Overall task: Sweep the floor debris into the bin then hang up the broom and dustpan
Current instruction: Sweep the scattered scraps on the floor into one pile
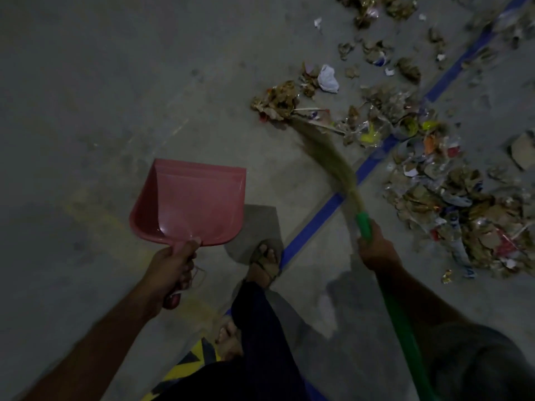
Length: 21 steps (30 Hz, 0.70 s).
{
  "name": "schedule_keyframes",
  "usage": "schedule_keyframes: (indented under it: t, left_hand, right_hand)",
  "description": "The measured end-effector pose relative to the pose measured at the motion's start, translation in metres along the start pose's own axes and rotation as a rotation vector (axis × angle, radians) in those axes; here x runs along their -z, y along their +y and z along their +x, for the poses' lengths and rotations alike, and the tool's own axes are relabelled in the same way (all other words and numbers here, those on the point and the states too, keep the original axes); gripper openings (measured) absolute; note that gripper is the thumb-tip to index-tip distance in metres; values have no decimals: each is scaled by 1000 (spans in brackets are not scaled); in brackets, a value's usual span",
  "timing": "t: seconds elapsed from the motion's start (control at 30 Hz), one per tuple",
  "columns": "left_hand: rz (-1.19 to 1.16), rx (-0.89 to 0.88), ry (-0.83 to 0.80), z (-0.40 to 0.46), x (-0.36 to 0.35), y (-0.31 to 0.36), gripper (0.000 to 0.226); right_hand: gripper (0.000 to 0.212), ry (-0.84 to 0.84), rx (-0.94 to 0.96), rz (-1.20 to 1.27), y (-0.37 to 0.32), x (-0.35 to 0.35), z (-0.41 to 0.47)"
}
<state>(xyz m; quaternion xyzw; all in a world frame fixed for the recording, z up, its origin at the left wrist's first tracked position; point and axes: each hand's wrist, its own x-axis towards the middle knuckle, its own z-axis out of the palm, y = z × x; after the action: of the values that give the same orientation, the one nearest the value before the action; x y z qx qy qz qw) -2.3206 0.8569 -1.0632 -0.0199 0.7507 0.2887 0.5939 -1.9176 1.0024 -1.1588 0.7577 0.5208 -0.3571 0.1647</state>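
Fingers of the right hand (376,250): curled round the green handle of the broom (333,160), gripping just below the bristle head, presumably for close control of short strokes. Bristles reach forward and left, tips touching the near edge of a clump of dry leaves at the front of the debris (434,180).

Fingers of the left hand (170,270): wrapped round the handle of the pink dustpan (188,204), thumb lying along the top. Pan appears held off the floor, mouth pointing away from the body, nothing visible inside; judged to be kept ready, not yet set down.

Debris: leaves, paper scraps, wrappers, spread in a loose band across the upper right, on both sides of a blue floor line (318,221). Well apart from the dustpan.

Feet: one sandalled foot (266,261) between pan and broom.

Bin: not in view.

Stage, as judged: gathering the litter; nothing collected yet.
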Motion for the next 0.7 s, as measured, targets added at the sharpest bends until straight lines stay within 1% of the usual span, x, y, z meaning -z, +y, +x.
schedule_keyframes:
  t: [0.03,0.13,0.23,0.3,0.37,0.43,0.5,0.6,0.67,0.7]
  left_hand:
    - [3,-6,-1,5,-9,9,31]
    - [36,-30,-27,17,-33,38,29]
    - [85,-72,-45,25,-47,68,26]
    - [103,-92,-53,30,-48,87,26]
    - [110,-104,-60,37,-47,113,26]
    - [99,-113,-51,47,-42,135,27]
    - [77,-115,-49,56,-35,156,28]
    - [14,-117,-61,62,-25,182,26]
    - [-15,-113,-75,63,-19,200,29]
    - [-15,-110,-81,65,-15,209,32]
  right_hand:
    - [65,42,-41,29,6,16,9]
    - [62,182,-85,179,29,55,33]
    - [61,264,-116,294,54,83,47]
    - [60,343,-105,307,42,97,24]
    - [55,384,-78,299,25,102,-7]
    - [57,374,-32,260,8,93,-33]
    - [61,318,-27,279,-14,74,-49]
    - [56,266,136,359,-64,30,-65]
    - [59,144,218,331,-104,-10,-69]
    - [63,65,221,275,-126,-28,-69]
